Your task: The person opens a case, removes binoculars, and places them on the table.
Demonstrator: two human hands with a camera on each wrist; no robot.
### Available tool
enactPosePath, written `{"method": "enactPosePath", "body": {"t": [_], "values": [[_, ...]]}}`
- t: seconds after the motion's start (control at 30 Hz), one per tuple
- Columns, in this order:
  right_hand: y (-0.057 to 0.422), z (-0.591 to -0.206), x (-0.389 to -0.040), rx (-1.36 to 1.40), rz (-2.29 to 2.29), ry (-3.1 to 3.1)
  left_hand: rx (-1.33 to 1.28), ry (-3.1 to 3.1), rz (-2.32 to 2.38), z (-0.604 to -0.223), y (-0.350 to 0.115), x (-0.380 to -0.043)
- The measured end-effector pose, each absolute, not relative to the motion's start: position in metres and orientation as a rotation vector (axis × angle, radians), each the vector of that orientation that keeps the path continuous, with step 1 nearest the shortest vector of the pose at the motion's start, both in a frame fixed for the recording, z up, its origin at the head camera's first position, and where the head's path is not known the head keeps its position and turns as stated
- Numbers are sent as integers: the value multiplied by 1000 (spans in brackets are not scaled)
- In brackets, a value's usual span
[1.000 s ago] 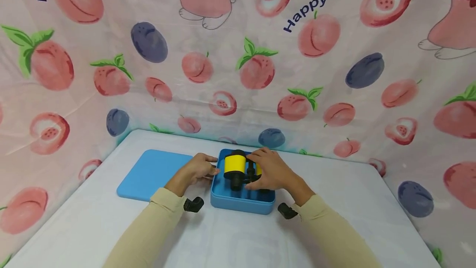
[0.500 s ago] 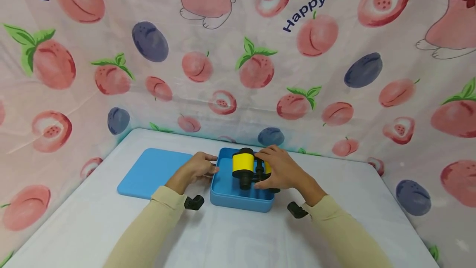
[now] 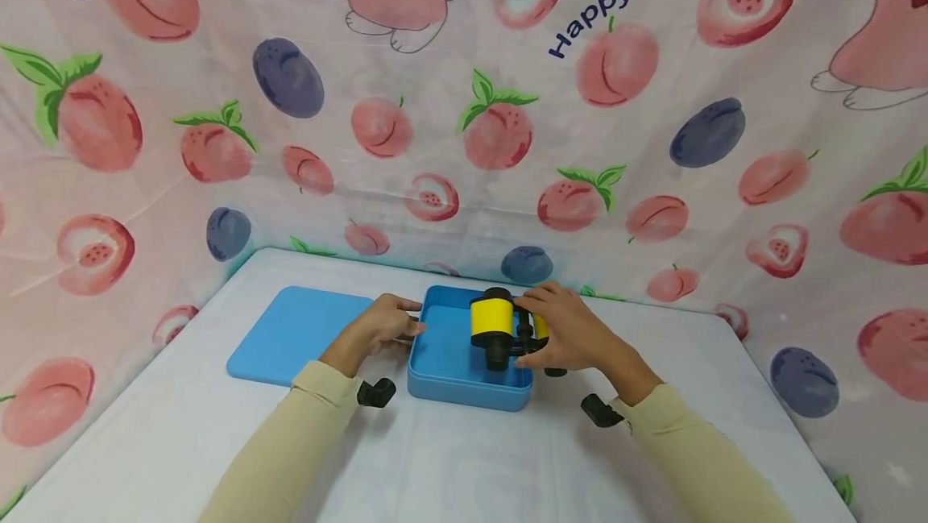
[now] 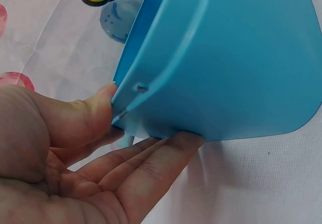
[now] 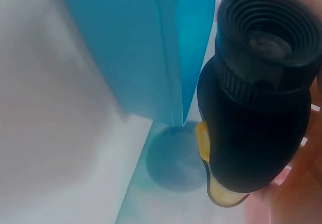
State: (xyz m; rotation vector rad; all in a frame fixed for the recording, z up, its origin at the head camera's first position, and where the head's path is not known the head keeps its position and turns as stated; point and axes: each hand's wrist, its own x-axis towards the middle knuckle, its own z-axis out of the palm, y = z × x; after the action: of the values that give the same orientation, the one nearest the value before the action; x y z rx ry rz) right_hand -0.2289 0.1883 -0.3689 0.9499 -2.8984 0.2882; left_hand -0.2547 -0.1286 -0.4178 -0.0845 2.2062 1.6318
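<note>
The right hand grips a pair of black and yellow binoculars from the right, over the right part of a blue rectangular box. Up close in the right wrist view, an eyepiece faces the camera beside the box wall. On the box's left side, the left hand touches the outer wall. Its thumb tip meets the rim in the left wrist view, while its fairly straight fingers rest against the box's lower edge. Part of the binoculars is hidden by the right hand.
A flat blue lid lies on the white table left of the box, partly behind the left hand. A fruit-patterned cloth hangs behind and along the sides. Small black devices sit at both wrists.
The right hand has moved the binoculars rightward, from the middle of the box toward its right edge, exposing more of the inside. The left hand has stayed at the box's left side.
</note>
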Motion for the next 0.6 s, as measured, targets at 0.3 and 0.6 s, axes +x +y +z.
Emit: {"method": "enactPosePath", "body": {"t": [0.3, 0.6], "values": [[206, -364, -224, 929, 278, -2887, -56, 2216, 1634, -419, -127, -255], [219, -363, -224, 938, 257, -2873, -96, 2208, 1637, -417, -130, -256]]}}
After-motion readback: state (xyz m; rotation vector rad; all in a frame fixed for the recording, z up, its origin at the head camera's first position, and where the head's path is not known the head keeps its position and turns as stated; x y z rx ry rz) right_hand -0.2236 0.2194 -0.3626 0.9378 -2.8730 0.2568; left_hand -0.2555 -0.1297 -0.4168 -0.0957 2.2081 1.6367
